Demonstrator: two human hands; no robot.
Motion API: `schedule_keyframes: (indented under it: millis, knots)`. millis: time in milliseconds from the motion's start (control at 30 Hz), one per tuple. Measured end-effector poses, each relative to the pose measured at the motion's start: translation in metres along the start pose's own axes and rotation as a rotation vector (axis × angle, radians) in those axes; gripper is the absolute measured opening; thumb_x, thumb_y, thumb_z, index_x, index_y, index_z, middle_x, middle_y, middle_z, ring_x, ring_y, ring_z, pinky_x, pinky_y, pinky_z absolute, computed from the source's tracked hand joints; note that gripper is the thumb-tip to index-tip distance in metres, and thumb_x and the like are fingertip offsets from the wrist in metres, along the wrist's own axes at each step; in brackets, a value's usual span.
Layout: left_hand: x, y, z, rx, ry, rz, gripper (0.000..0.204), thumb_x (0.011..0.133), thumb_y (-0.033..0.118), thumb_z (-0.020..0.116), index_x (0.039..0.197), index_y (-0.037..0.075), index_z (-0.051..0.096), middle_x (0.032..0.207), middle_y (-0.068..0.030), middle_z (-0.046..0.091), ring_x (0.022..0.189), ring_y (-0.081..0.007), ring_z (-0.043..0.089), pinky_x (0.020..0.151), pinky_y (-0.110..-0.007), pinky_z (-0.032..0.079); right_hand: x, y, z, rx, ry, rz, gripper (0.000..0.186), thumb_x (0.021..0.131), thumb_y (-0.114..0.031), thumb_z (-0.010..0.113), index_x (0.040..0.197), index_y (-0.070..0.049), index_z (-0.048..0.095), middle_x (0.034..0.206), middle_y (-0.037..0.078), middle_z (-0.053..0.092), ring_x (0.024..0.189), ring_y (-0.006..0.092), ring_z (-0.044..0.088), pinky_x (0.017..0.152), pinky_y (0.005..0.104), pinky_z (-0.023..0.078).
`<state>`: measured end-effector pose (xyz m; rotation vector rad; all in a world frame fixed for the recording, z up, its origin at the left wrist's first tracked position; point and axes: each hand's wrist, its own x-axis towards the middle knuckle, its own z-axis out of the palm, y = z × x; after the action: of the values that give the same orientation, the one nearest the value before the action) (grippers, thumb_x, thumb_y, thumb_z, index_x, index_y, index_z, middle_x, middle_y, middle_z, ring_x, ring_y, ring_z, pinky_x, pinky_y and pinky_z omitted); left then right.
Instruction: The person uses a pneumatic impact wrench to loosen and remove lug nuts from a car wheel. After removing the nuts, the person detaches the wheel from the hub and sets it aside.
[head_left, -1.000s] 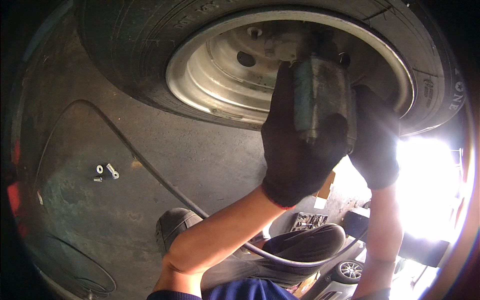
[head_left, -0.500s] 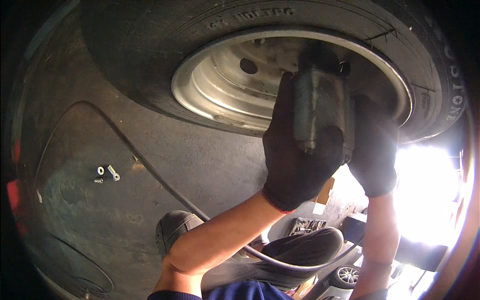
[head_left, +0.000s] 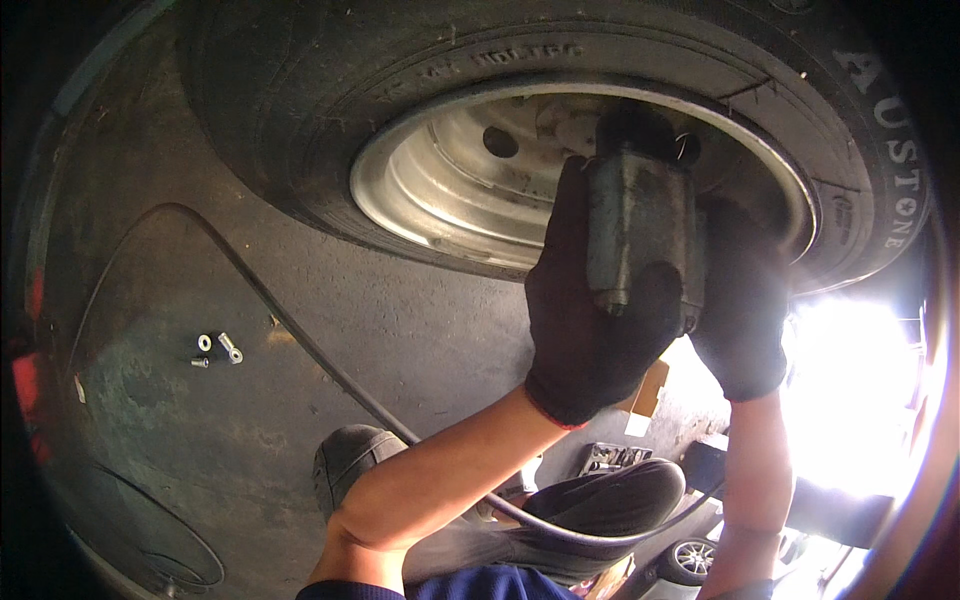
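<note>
In black gloves, my left hand point(head_left: 595, 340) wraps round the underside and left side of a worn grey power tool point(head_left: 638, 225), probably an impact wrench, while my right hand point(head_left: 742, 300) is closed on its right side. The tool's dark front end point(head_left: 634, 130) reaches into the steel rim point(head_left: 420, 160) of a wheel, at the hub; its exact contact there is hidden. A black tyre point(head_left: 260, 130) surrounds the rim.
A black hose point(head_left: 330, 370) loops over the grey floor. Small metal parts point(head_left: 228, 348) lie at left. My bent legs point(head_left: 600, 500) are below, near a socket case point(head_left: 615, 456) and cardboard point(head_left: 645, 395). Another car wheel point(head_left: 692, 560) shows low right, beside bright glare.
The wheel, tool and both hands appear slightly lower in the picture than a second ago. My grip on the tool looks unchanged.
</note>
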<state>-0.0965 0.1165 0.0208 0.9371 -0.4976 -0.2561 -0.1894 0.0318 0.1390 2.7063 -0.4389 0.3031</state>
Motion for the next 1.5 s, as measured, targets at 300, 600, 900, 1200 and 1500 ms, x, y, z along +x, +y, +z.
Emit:
schedule_keyframes:
  millis: [300,600,900,1200,1500]
  knots:
    - [-0.002,0.001,-0.006,0.14,-0.032,0.036,0.1,0.088,0.038,0.079,0.161,-0.009,0.029,0.137,-0.0244,0.066,0.126,-0.0348,0.068,0.104,-0.043,0.057,-0.001,0.0,-0.001,-0.014,-0.035,0.001,0.041,0.079,-0.008,0.073,0.119,0.0,0.071,0.111,0.021,0.073,0.1,0.0432,0.069,0.089,0.0496,0.056]
    - [0.0,0.014,-0.003,0.032,-0.011,-0.049,0.089,0.084,0.023,0.079,0.16,0.0,0.039,0.139,-0.0244,0.065,0.126,-0.0355,0.069,0.105,-0.044,0.058,-0.019,0.012,0.005,-0.061,-0.204,0.047,0.057,0.091,-0.019,0.076,0.143,-0.002,0.061,0.139,0.019,0.066,0.127,0.0365,0.064,0.11,0.0461,0.049]
    - [0.001,0.008,-0.002,0.245,-0.022,0.078,0.096,0.087,0.028,0.077,0.163,-0.008,0.031,0.14,-0.0269,0.065,0.123,-0.0353,0.071,0.103,-0.042,0.057,-0.045,0.026,0.024,-0.158,-0.015,-0.091,0.059,0.089,-0.016,0.079,0.143,-0.001,0.062,0.138,0.02,0.068,0.128,0.0375,0.064,0.112,0.0473,0.049]
    - [0.003,0.014,-0.006,0.21,-0.042,0.051,0.102,0.081,0.021,0.078,0.164,-0.008,0.027,0.134,-0.0257,0.069,0.114,-0.0357,0.075,0.098,-0.042,0.061,-0.043,0.029,0.041,0.304,-0.181,0.233,0.054,0.088,-0.026,0.078,0.132,0.004,0.067,0.123,0.023,0.074,0.115,0.0411,0.071,0.102,0.048,0.054]
    - [0.011,0.025,-0.01,0.19,-0.094,-0.004,0.106,0.078,0.024,0.079,0.162,-0.011,0.027,0.131,-0.0285,0.069,0.109,-0.0379,0.076,0.092,-0.042,0.064,-0.016,0.004,0.024,0.524,-0.099,0.217,0.047,0.09,-0.027,0.073,0.126,0.005,0.07,0.117,0.023,0.076,0.11,0.0373,0.074,0.099,0.0431,0.055]
